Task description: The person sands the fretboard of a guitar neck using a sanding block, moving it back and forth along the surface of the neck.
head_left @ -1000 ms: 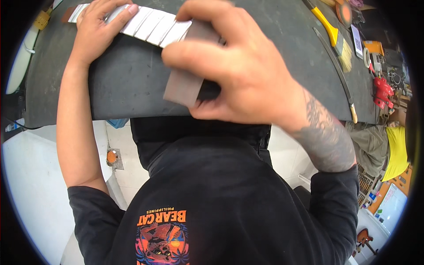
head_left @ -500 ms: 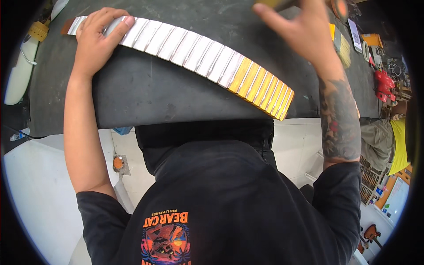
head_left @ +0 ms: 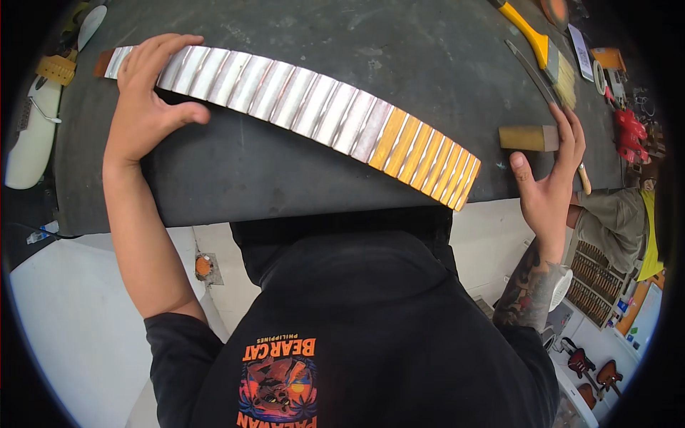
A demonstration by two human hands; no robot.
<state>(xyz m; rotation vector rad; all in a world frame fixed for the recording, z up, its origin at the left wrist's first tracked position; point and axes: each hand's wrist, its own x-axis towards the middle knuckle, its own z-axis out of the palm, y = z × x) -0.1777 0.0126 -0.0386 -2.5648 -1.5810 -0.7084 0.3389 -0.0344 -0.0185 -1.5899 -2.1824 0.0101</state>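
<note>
A long fretted neck (head_left: 275, 100) lies diagonally, its strips between frets silvery-white along most of its length and yellow at the right end, with brown wood at the far left. My left hand (head_left: 146, 107) rests fingers over its left part, thumb held out apart below it. My right hand (head_left: 549, 175) is open at the right, fingers stretched up beside a small olive-and-grey block (head_left: 526, 138) lying on the black mat, thumb just below the block.
On the black mat (head_left: 357, 39) lie a yellow-handled brush (head_left: 535, 43) and a long thin tool (head_left: 522, 60). A red tool (head_left: 631, 135) and clutter are at right, a cream guitar body (head_left: 32, 143) at left. Another person's grey-clad legs (head_left: 606, 228) show beyond the right edge.
My right hand has set the block down at the right and loosened around it, uncovering the neck. My left thumb has lifted off the neck. The whole scene sits slightly lower in view.
</note>
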